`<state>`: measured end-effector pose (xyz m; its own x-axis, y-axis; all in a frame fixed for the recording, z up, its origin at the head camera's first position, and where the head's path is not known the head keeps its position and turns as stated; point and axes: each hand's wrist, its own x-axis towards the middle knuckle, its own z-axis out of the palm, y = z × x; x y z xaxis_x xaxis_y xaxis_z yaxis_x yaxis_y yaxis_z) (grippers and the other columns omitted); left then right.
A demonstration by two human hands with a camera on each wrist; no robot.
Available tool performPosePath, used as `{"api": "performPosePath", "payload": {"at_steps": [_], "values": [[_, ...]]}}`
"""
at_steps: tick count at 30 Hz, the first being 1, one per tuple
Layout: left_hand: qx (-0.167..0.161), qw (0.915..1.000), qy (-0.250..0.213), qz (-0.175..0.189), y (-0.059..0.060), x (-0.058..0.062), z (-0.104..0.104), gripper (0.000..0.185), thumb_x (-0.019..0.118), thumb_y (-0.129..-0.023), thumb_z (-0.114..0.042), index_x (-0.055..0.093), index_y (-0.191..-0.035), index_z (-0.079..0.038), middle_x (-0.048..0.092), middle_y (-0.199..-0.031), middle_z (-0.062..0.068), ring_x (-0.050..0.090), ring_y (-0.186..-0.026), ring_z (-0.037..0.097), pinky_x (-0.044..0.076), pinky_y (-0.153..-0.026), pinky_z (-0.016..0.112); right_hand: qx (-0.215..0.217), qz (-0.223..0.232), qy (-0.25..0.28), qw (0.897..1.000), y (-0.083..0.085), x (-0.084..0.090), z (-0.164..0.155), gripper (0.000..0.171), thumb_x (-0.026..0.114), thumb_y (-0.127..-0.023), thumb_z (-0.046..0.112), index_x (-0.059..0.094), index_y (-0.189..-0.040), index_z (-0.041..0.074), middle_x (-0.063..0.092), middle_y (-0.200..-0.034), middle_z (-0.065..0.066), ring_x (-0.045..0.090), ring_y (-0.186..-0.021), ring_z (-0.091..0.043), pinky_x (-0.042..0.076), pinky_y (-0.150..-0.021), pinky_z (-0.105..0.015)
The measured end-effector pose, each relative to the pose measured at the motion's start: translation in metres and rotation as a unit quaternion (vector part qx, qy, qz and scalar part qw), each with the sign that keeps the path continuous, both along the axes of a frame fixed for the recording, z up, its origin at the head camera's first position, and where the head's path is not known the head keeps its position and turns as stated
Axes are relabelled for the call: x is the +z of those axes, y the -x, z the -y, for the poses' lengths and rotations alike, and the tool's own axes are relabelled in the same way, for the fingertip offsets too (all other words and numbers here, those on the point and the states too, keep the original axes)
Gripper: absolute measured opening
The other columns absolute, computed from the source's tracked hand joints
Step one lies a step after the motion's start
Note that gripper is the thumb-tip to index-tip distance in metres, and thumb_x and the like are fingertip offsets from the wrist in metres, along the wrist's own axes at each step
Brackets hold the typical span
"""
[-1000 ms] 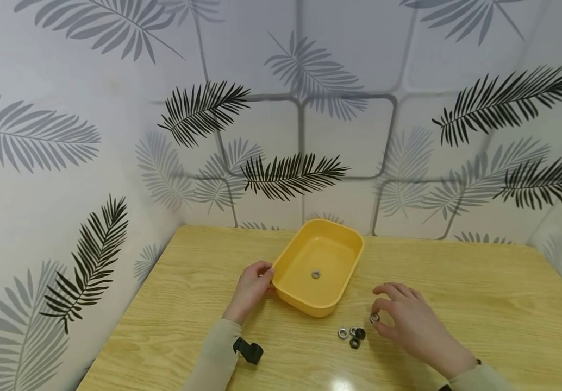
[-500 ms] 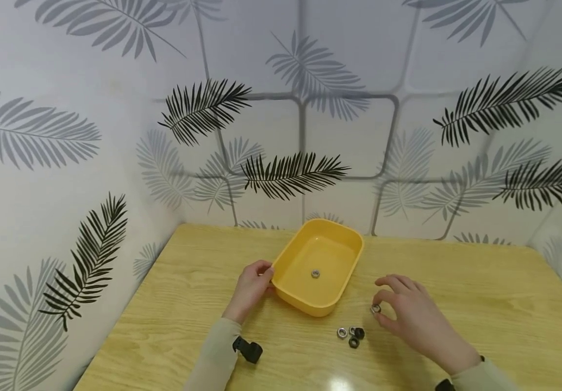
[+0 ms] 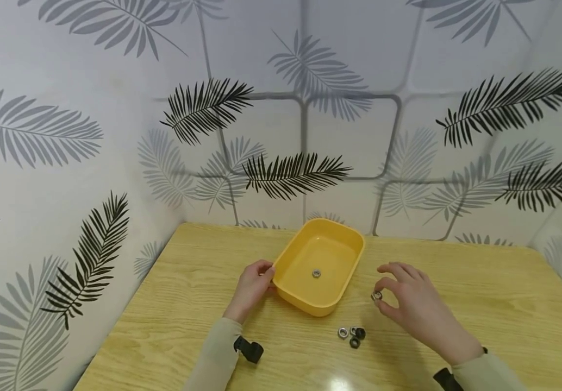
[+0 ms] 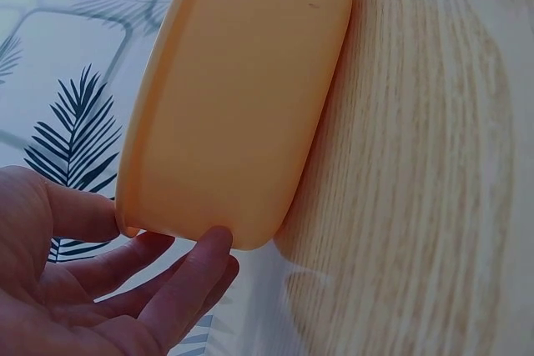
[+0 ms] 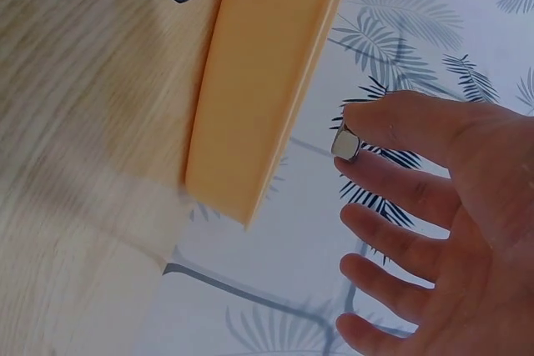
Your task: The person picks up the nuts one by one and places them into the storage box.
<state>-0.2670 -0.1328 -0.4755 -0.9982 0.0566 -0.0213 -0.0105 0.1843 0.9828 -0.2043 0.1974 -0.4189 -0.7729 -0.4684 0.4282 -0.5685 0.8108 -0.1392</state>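
A yellow plastic tray (image 3: 347, 231) stands on the table, with one silver nut (image 3: 316, 273) lying inside it. My left hand (image 3: 250, 288) grips the tray's near left rim; in the left wrist view the thumb is at the rim and fingertips touch the outer wall. To the right of the tray, my right hand (image 3: 415, 304) is raised above the table and pinches a silver hex nut (image 5: 346, 144) between thumb and index finger, the other fingers spread. Loose nuts lie in front of the tray: a silver one (image 3: 342, 333), black ones (image 3: 355, 342), and one partly covered.
The wood-grain table (image 3: 481, 304) reaches back to a wall (image 3: 339, 136) with a leaf pattern, which stands close behind the tray. A black strap with a small device (image 3: 249, 350) is worn on the left wrist, and another strap (image 3: 447, 379) on the right.
My right hand has lifted the pinched nut up and away from the loose nuts, towards the height of the tray. The left hand and the tray stay in place.
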Motion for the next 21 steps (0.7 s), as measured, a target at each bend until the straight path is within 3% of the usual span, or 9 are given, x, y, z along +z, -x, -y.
{"api": "performPosePath", "payload": {"at_steps": [21], "values": [[0.009, 0.9999, 0.009, 0.004, 0.002, -0.003, 0.0, 0.026, 0.051, -0.102, -0.012, 0.061, -0.119, 0.006, 0.061, -0.11, 0.02, 0.065, -0.087, 0.023, 0.058, -0.079, 0.041, 0.002, -0.02, 0.028, 0.999, 0.021, 0.011, 0.006, 0.018, 0.082, -0.079, 0.014, 0.069, -0.091, 0.014, 0.06, -0.121, -0.015, 0.052, -0.114, -0.037, 0.044, -0.085, -0.061]]}}
